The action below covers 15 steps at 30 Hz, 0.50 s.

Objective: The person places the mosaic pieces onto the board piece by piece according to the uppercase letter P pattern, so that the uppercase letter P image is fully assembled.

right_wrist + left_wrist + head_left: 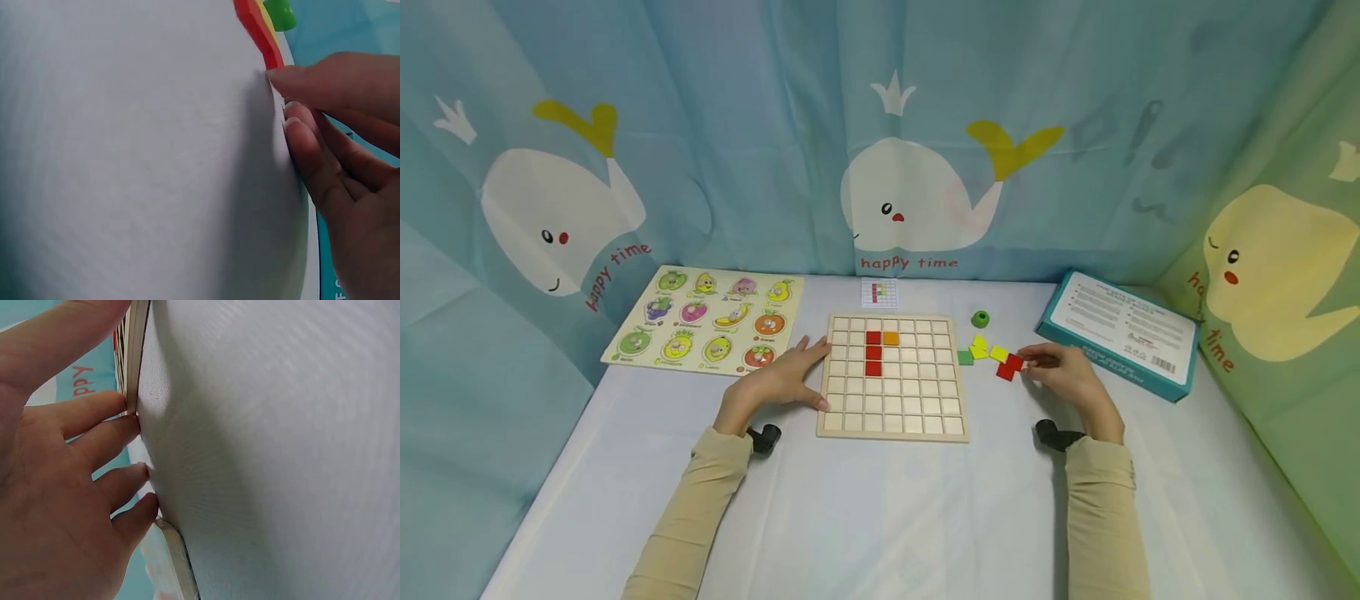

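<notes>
beside the gridded board (901, 406), left hand (781, 375) outspread, the right hand (1067, 375), grip unclear, touches a red tile (1014, 362), likely light, stiff, best edge-pinched.

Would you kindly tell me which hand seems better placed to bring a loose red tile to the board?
Probably the right hand: it is right at the loose red tiles, while the left hand rests against the far side of the board from them.
</notes>
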### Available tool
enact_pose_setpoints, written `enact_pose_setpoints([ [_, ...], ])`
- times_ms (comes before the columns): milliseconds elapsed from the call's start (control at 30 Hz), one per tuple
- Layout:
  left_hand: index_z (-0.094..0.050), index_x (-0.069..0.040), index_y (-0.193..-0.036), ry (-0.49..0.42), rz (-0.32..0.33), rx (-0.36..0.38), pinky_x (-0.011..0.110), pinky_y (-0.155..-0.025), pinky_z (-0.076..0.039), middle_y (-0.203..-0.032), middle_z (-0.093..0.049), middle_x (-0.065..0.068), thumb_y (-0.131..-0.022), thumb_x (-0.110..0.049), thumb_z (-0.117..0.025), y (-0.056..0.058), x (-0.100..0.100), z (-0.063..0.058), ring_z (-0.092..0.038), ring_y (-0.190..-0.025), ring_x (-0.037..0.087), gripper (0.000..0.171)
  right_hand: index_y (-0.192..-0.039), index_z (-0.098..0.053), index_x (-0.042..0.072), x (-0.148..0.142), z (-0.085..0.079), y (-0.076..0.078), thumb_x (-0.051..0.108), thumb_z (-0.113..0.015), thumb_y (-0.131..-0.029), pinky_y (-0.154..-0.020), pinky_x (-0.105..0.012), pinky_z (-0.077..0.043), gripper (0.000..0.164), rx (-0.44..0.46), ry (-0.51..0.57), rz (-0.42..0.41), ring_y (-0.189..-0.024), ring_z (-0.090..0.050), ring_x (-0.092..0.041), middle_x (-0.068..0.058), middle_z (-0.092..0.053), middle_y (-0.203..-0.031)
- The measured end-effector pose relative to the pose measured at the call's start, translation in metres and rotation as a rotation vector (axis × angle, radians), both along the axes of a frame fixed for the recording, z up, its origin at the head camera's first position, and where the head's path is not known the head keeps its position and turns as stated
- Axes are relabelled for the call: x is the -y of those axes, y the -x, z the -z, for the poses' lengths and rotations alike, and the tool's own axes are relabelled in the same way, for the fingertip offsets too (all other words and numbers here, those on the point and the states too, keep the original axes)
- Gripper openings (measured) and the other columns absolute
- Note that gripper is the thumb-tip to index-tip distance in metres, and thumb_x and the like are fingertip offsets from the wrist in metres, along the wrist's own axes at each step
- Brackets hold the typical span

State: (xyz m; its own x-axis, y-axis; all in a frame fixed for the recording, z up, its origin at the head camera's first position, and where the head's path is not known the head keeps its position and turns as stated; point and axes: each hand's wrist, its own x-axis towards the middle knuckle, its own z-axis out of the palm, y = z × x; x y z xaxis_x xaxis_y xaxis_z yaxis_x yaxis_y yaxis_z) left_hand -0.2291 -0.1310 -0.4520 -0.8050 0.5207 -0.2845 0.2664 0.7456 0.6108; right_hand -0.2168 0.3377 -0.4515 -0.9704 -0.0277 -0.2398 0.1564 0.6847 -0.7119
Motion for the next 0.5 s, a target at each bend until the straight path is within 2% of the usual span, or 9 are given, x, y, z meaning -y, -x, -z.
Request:
enact_pose_setpoints([
  [100, -0.025, -0.006, -0.164, 0.005, -0.002, -0.005, 0.061, -0.126, -0.014, -0.173, -0.013, 0.012, -0.082, -0.032, -0.087, 0.0002, 0.0004, -0.0007, -0.003, -0.160, 0.039, 0.106, -0.135, -0.063, 0.000, 0.0028, 0.0007, 0.0010, 0.015, -0.071, -0.097, -0.089, -0.031, -0.048, 0.042, -0.008, -0.016, 0.002, -0.108, -0.057, -0.032, -0.023, -0.062, -0.128],
  [267, -0.025, -0.004, -0.163, -0.005, 0.000, -0.007, 0.062, -0.126, -0.014, -0.173, -0.013, 0.014, -0.082, -0.031, -0.087, -0.0005, 0.0004, -0.0026, -0.003, -0.160, 0.040, 0.106, -0.133, -0.064, 0.000, 0.0049, 0.0046, 0.0049, 0.021, -0.076, -0.095, -0.085, -0.031, -0.047, 0.045, -0.026, -0.059, 0.016, -0.105, -0.055, -0.031, -0.020, -0.063, -0.118],
  [500, -0.026, -0.004, -0.163, -0.016, 0.002, -0.001, 0.062, -0.126, -0.014, -0.173, -0.013, 0.014, -0.082, -0.030, -0.088, -0.0014, -0.0005, -0.0033, -0.002, -0.159, 0.041, 0.106, -0.127, -0.067, -0.004, 0.0090, 0.0092, 0.0088, 0.015, -0.075, -0.094, -0.076, -0.029, -0.048, 0.039, -0.070, -0.104, 0.024, -0.097, -0.054, -0.030, -0.021, -0.064, -0.112],
])
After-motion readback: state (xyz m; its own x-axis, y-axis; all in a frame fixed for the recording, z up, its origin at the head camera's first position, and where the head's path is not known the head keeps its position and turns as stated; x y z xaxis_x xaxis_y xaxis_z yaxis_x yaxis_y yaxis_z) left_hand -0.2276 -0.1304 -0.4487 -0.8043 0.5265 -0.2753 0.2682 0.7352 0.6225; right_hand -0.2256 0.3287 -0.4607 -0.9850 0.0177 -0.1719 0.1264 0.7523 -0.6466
